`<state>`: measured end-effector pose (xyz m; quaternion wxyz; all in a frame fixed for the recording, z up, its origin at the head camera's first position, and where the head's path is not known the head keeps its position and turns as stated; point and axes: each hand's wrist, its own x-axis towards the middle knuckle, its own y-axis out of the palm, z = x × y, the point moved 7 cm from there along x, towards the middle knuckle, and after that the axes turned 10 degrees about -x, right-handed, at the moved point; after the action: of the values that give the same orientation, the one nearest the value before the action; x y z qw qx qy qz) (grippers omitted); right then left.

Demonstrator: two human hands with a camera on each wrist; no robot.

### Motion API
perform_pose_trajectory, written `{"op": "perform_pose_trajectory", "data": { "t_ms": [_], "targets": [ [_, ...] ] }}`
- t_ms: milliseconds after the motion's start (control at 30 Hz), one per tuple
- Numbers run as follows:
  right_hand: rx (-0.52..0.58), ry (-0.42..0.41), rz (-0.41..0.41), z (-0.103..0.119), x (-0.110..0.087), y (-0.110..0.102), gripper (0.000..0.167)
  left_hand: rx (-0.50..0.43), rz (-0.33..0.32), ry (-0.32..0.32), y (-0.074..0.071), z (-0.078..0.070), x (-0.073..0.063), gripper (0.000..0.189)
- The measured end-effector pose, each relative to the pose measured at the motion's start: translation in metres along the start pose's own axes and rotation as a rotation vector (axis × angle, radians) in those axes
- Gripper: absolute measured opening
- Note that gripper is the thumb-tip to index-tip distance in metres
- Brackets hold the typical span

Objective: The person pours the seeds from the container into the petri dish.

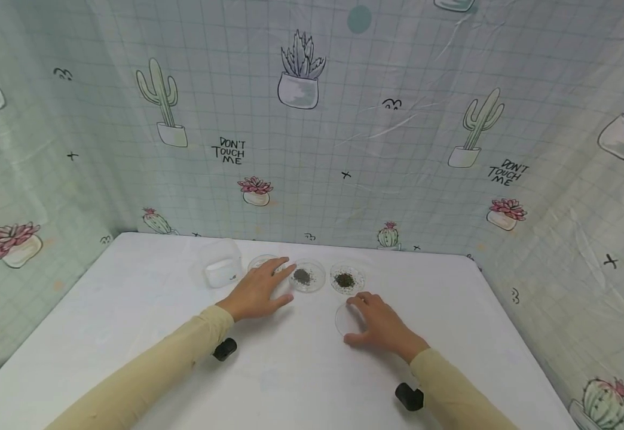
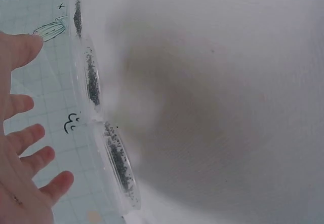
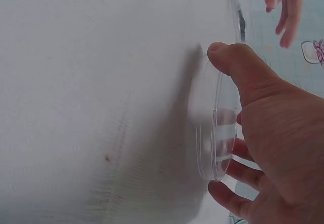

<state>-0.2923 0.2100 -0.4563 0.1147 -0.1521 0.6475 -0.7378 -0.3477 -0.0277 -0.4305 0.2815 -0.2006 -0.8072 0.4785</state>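
My right hand [image 1: 379, 325] holds a clear, shallow petri dish [image 1: 341, 321] by its edge, thumb on one side and fingers on the other. In the right wrist view this dish [image 3: 206, 150] stands edge-on, with no dark bits seen in it. My left hand [image 1: 258, 292] hovers with fingers spread and holds nothing. It partly hides a left petri dish [image 1: 258, 259]. Beside its fingertips lies a middle petri dish [image 1: 320, 279] with dark grey bits. A right petri dish [image 1: 361, 282], with dark brownish bits, lies just beyond my right fingertips.
A clear plastic container [image 1: 220, 257] with a white patch stands at the back left of the white table [image 1: 290, 382]. Patterned cloth [image 1: 339, 143] hangs behind and along both sides. Black wrist devices [image 1: 410, 397] sit under both forearms.
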Motion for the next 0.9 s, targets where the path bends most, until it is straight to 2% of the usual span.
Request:
{"op": "perform_pose_trajectory", "data": {
  "t_ms": [167, 533, 900],
  "targets": [
    [-0.049, 0.010, -0.020, -0.003, 0.006, -0.009, 0.074, 0.003, 0.012, -0.008, 0.005, 0.003, -0.001, 0.065],
    [-0.072, 0.013, -0.044, -0.009, 0.020, -0.031, 0.076, -0.032, 0.083, -0.060, 0.015, 0.007, -0.005, 0.062],
    [-0.021, 0.066, -0.019, -0.012, 0.031, -0.032, 0.074, 0.052, 0.095, -0.052, 0.024, 0.012, -0.004, 0.054]
  ]
}}
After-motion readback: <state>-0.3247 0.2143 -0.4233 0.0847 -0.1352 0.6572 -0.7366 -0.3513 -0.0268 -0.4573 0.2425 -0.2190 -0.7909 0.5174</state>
